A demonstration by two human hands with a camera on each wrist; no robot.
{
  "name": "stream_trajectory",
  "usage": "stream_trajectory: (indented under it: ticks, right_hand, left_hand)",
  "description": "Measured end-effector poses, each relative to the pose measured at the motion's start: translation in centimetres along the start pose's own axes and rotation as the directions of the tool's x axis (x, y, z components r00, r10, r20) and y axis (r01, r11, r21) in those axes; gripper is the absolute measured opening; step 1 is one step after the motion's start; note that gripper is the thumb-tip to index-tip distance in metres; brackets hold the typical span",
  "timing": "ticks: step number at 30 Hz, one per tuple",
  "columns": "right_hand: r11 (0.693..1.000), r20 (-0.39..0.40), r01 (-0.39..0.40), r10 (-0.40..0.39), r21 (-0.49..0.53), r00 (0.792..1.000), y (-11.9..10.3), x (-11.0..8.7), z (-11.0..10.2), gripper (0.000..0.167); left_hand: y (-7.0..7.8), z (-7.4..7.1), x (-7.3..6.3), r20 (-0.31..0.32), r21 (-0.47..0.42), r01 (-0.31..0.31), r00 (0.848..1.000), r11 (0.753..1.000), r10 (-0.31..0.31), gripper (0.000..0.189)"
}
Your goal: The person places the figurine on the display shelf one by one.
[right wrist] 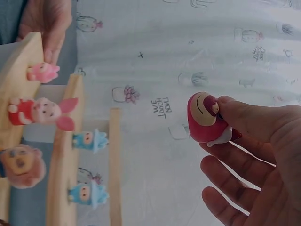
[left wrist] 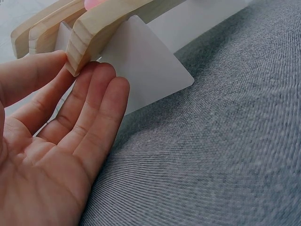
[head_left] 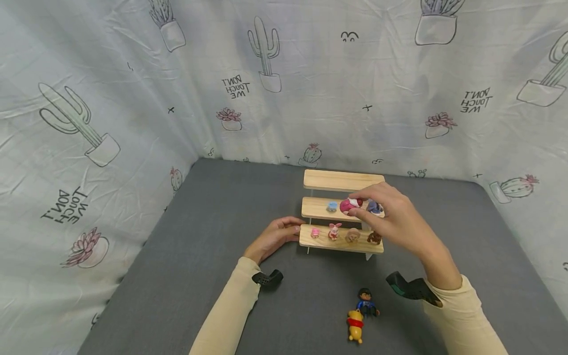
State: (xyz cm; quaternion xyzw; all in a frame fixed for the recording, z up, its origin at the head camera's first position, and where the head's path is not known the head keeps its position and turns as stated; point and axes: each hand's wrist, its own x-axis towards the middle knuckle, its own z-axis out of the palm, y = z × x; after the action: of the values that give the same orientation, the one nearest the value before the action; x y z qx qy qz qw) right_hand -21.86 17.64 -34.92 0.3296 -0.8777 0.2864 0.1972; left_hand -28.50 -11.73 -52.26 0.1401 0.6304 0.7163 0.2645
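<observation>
The right hand [head_left: 397, 217] is up in the air over the wooden shelf [head_left: 341, 238], and its arm reaches in from the right side. The thumb and fingers pinch a small pink toy [head_left: 347, 206]. The right wrist view shows the thumb on one side of it and fingertips on the other. Two more fingers bend loosely, away from the toy. The toy has a smiley face and a dark pink nose.

The left hand [head_left: 272, 237] is low, at the left end of the bottom board. Its thumb and first finger pinch the corner of the board, and its other fingers are side by side, almost straight, under the end. Both arms wear cream sleeves [head_left: 230, 308].

The pink toy is in the right hand, off the boards. From the head view it shows in front of the middle board, up and to the right of the left hand and well apart from it.

On the bottom board, from left to right, sit a little pink toy [head_left: 314, 232], a pig toy [head_left: 334, 232], a tan toy [head_left: 352, 235] and a brown toy [head_left: 374, 238]. A light blue toy [head_left: 332, 206] sits on the middle board. A yellow bear [head_left: 355, 325] and a toy person [head_left: 366, 303] lie on the grey table [head_left: 306, 310], near each other.
</observation>
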Motion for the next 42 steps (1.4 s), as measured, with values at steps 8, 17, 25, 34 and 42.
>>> stream_trajectory:
  ticks: [8,17,25,34,42]
  right_hand:
    - [1.000,0.042,-0.017,0.017,-0.015,0.999,-0.4,2.1,-0.1,0.033]
    - [0.999,0.080,-0.030,0.028,0.024,0.996,-0.3,3.9,0.4,0.029]
    - [0.998,0.132,-0.055,0.054,0.009,0.990,-0.5,5.4,1.0,0.028]
    - [0.996,0.184,-0.074,0.065,0.043,0.981,0.2,7.0,2.3,0.028]
    - [0.996,0.201,-0.055,0.041,0.065,0.979,0.7,7.8,3.9,0.025]
  left_hand:
    - [-0.2,0.0,0.0,0.003,-0.016,-0.008,1.000,1.000,0.008,0.036]
    - [-0.2,-0.1,-0.1,0.000,-0.012,-0.020,1.000,1.000,0.020,0.035]
    - [-0.3,-0.2,0.0,0.014,-0.016,-0.031,0.999,0.999,0.031,0.035]
    - [-0.6,-0.4,0.1,0.025,-0.032,-0.044,0.999,0.999,0.045,0.035]
    - [-0.5,-0.5,0.1,0.040,-0.045,-0.059,0.997,0.997,0.061,0.034]
